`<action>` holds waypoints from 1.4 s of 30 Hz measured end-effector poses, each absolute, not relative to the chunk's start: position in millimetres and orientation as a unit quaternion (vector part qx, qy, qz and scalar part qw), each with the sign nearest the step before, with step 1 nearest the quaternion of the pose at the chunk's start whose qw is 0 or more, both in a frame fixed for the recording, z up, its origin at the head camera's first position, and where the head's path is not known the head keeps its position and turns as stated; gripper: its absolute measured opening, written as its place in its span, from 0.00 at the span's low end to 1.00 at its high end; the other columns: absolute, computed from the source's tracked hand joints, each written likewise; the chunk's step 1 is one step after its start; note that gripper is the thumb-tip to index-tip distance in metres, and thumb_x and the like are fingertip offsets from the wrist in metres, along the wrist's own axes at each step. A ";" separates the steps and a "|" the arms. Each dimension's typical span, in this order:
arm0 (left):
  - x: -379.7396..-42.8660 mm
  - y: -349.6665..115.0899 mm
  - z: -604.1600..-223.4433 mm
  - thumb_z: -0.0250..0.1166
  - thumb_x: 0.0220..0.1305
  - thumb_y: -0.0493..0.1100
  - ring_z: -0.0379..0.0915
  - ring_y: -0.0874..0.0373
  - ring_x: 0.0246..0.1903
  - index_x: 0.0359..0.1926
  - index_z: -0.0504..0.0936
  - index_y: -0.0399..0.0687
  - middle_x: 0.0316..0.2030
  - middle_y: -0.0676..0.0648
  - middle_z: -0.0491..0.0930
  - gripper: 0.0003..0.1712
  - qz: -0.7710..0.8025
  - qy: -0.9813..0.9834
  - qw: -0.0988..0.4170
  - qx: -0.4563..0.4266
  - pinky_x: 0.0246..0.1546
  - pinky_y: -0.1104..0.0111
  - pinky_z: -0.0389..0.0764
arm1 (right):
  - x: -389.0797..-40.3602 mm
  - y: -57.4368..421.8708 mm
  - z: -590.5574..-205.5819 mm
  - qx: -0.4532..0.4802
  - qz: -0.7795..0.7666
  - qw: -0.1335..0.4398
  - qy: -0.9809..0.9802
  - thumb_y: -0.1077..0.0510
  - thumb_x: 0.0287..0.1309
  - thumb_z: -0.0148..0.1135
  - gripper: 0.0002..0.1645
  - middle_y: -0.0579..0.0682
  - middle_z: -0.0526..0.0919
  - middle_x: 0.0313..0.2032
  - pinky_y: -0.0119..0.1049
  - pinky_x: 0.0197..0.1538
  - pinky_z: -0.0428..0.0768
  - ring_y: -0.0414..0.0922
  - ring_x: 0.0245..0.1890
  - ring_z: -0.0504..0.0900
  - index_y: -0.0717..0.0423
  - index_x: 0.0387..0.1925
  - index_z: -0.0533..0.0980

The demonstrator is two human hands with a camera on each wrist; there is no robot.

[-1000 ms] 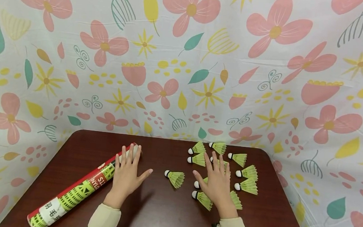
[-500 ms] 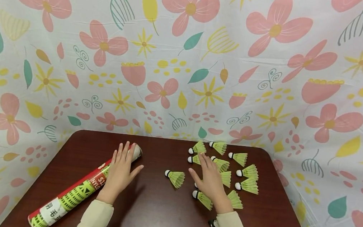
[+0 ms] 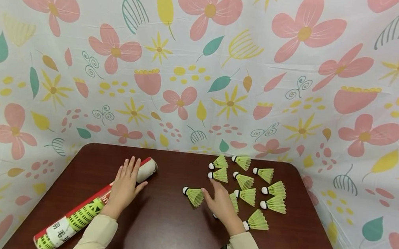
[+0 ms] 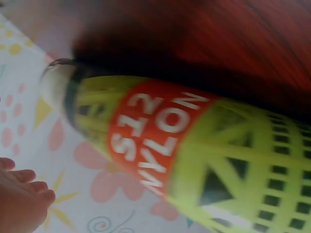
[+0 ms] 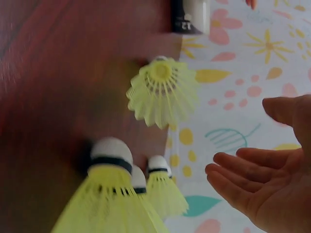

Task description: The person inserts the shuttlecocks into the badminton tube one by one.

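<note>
A shuttlecock tube, red and yellow-green with a white end, lies slantwise on the left. My left hand is over its upper part, fingers straight and together, thumb out; in the left wrist view the fingertips show apart from the printed tube. A single yellow shuttlecock lies mid-table. Just right of it hovers my right hand, fingers extended, holding nothing. The right wrist view shows that hand apart from the lone shuttlecock. Another shuttlecock is partly hidden beneath the right hand.
Several more yellow shuttlecocks with white heads lie spread across the right of the dark wooden table. A flower-patterned curtain hangs behind the table and at its sides.
Both hands have shifted left and slightly toward the body. The right hand has come off the shuttlecock cluster toward the lone shuttlecock; the left has uncovered the tube's white end.
</note>
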State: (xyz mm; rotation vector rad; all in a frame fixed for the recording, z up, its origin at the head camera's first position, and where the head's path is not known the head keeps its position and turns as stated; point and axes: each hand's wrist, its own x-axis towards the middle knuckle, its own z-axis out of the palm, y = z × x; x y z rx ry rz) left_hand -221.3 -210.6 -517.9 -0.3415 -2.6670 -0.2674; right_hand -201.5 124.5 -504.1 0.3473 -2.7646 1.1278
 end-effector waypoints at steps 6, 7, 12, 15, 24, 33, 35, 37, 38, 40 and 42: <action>-227.3 -226.5 -531.4 0.69 0.58 0.54 0.48 0.36 0.70 0.72 0.54 0.36 0.70 0.32 0.56 0.50 -0.073 -0.968 0.199 -0.133 0.68 0.47 0.54 | -199.4 115.8 -512.6 0.099 0.392 0.059 -0.913 0.54 0.65 0.59 0.26 0.68 0.78 0.52 0.54 0.51 0.78 0.61 0.53 0.77 0.72 0.55 0.73; -228.0 -228.8 -533.2 0.69 0.59 0.54 0.48 0.36 0.70 0.72 0.54 0.36 0.70 0.32 0.56 0.50 -0.069 -0.969 0.195 -0.136 0.68 0.47 0.55 | -199.0 114.8 -514.2 0.099 0.392 0.059 -0.913 0.55 0.65 0.59 0.25 0.67 0.79 0.50 0.53 0.49 0.79 0.60 0.51 0.79 0.73 0.54 0.73; -230.9 -237.5 -539.9 0.68 0.59 0.54 0.48 0.36 0.69 0.72 0.54 0.35 0.70 0.32 0.54 0.50 -0.062 -0.971 0.177 -0.148 0.67 0.47 0.56 | -197.3 110.6 -520.4 0.093 0.401 0.047 -0.910 0.55 0.65 0.60 0.23 0.58 0.83 0.33 0.41 0.32 0.80 0.46 0.27 0.80 0.74 0.49 0.76; -232.5 -240.5 -542.2 0.66 0.61 0.54 0.47 0.36 0.70 0.72 0.53 0.35 0.71 0.32 0.53 0.49 -0.061 -0.975 0.155 -0.147 0.68 0.47 0.54 | -196.7 108.1 -524.5 0.091 0.403 0.045 -0.909 0.56 0.64 0.60 0.21 0.53 0.81 0.27 0.35 0.26 0.76 0.40 0.21 0.75 0.73 0.47 0.77; -236.2 -247.4 -553.1 0.65 0.62 0.54 0.48 0.36 0.69 0.72 0.54 0.33 0.70 0.31 0.53 0.48 -0.054 -0.980 0.127 -0.144 0.68 0.47 0.55 | -196.8 99.4 -538.4 0.089 0.416 0.055 -0.903 0.58 0.62 0.62 0.13 0.52 0.84 0.27 0.31 0.25 0.76 0.38 0.23 0.78 0.68 0.39 0.81; -235.2 -251.4 -559.8 0.66 0.62 0.52 0.53 0.36 0.68 0.71 0.54 0.31 0.69 0.30 0.56 0.48 -0.035 -0.980 0.130 -0.148 0.67 0.49 0.58 | -196.2 94.2 -545.0 0.080 0.420 0.064 -0.902 0.63 0.60 0.63 0.10 0.54 0.84 0.28 0.33 0.27 0.79 0.44 0.26 0.82 0.68 0.37 0.82; -234.4 -252.0 -560.2 0.67 0.61 0.52 0.54 0.37 0.68 0.71 0.54 0.30 0.68 0.30 0.57 0.48 -0.032 -0.980 0.131 -0.149 0.67 0.49 0.59 | -196.0 92.4 -545.4 0.078 0.420 0.069 -0.901 0.64 0.58 0.63 0.09 0.54 0.85 0.28 0.34 0.28 0.80 0.46 0.27 0.83 0.68 0.37 0.82; -233.8 -252.6 -560.8 0.68 0.60 0.52 0.55 0.37 0.68 0.71 0.54 0.30 0.68 0.31 0.59 0.49 -0.028 -0.979 0.132 -0.151 0.67 0.49 0.59 | -196.1 90.9 -546.6 0.080 0.420 0.074 -0.901 0.64 0.57 0.64 0.09 0.55 0.85 0.28 0.35 0.28 0.80 0.46 0.27 0.83 0.69 0.36 0.82; -233.6 -252.9 -561.1 0.68 0.59 0.52 0.56 0.38 0.67 0.71 0.54 0.30 0.68 0.31 0.59 0.49 -0.025 -0.979 0.133 -0.153 0.66 0.50 0.60 | -196.2 90.2 -546.9 0.080 0.419 0.077 -0.901 0.65 0.57 0.65 0.08 0.55 0.85 0.28 0.35 0.28 0.80 0.47 0.27 0.83 0.68 0.36 0.82; -233.6 -253.4 -562.0 0.69 0.59 0.52 0.57 0.38 0.67 0.71 0.54 0.30 0.68 0.31 0.60 0.50 -0.018 -0.978 0.135 -0.156 0.66 0.50 0.61 | -196.4 88.9 -548.0 0.078 0.416 0.085 -0.902 0.65 0.56 0.65 0.07 0.55 0.85 0.28 0.34 0.28 0.80 0.46 0.27 0.83 0.68 0.34 0.82; -233.5 -254.2 -563.2 0.69 0.59 0.51 0.57 0.39 0.67 0.71 0.54 0.30 0.68 0.32 0.60 0.50 -0.015 -0.978 0.136 -0.155 0.65 0.51 0.62 | -196.6 87.9 -549.5 0.081 0.413 0.093 -0.902 0.66 0.55 0.66 0.05 0.55 0.85 0.27 0.33 0.27 0.79 0.46 0.26 0.83 0.67 0.33 0.83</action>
